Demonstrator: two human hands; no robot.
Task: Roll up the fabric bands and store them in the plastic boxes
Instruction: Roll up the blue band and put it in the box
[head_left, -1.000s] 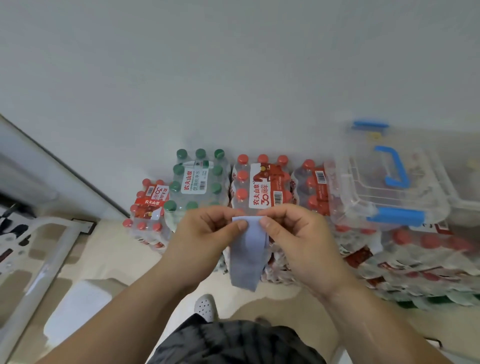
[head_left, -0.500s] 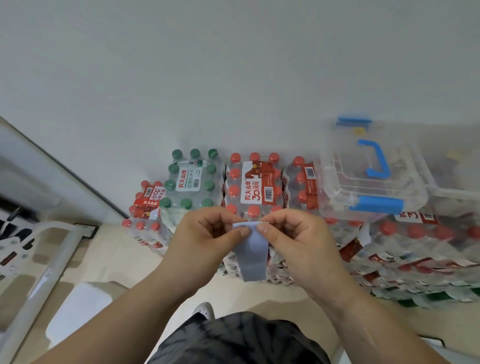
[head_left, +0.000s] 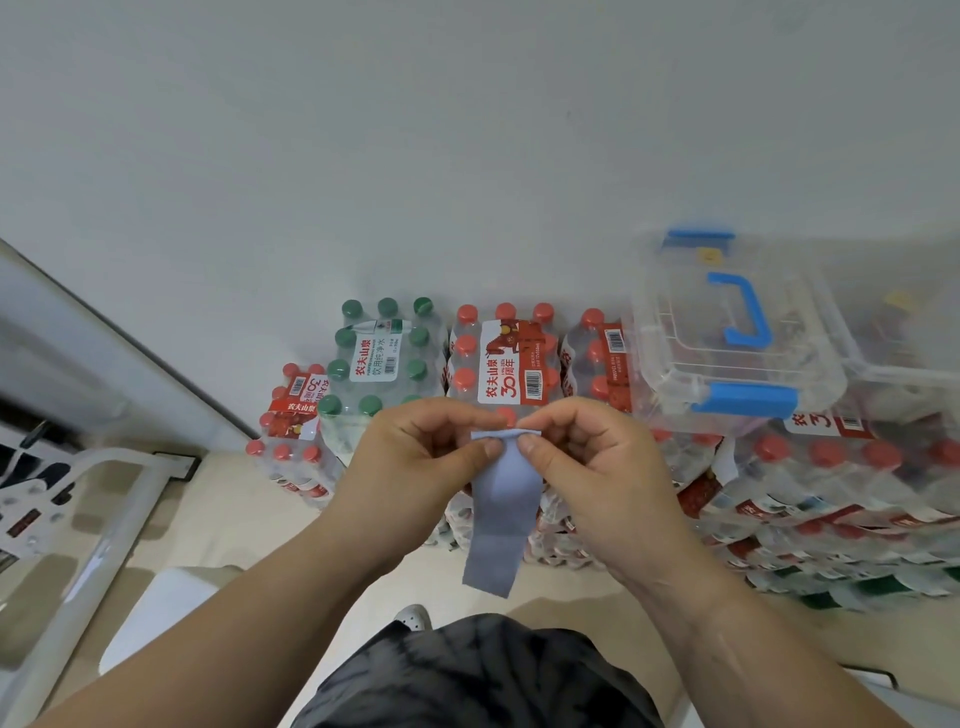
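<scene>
1. One band (head_left: 501, 512), pale blue, hangs in mid-air in front of the person, above the floor and nearer than the stacked bottle packs (head_left: 511, 364).
2. The left hand (head_left: 415, 467) and right hand (head_left: 592, 467) each pinch a top corner of the band between thumb and forefinger, so each grip is pressed together on the fabric.
3. The top edge is turned over into a small fold between the thumbs; I judge this the start of the roll, held high so that the free length hangs straight and feeds in evenly.
4. The lower end dangles loose, touching nothing.
5. One clear box (head_left: 737, 338) with blue handle and clasps sits on the packs at far right, lid closed; it looks within reach for storing. A second clear container seems to lie at its right, but it is too blurred to be sure.
6. Two hands, one band and one sure box are in view; no finished rolls are visible.
</scene>
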